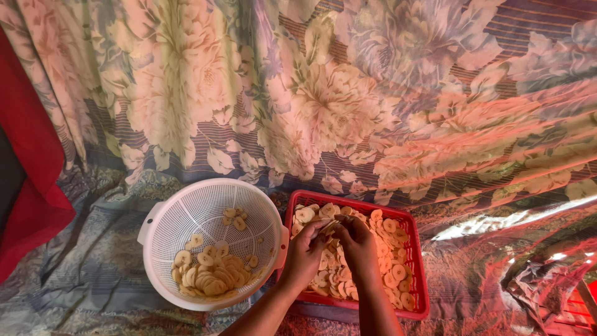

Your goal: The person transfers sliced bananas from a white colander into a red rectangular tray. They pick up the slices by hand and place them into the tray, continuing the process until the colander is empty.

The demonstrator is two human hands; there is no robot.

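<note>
Slices fill the red tray; both hands, left and right, pinch a few stuck together above it. Best peel them apart gently, near the white colander, so none snap or spill.

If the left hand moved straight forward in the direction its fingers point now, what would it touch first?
The left hand points up and slightly right, and its fingers already meet the right hand over the red basket. Going straight on, it would probably first meet the pale slices heaped there, then the basket's far rim; depth is unclear.
</note>
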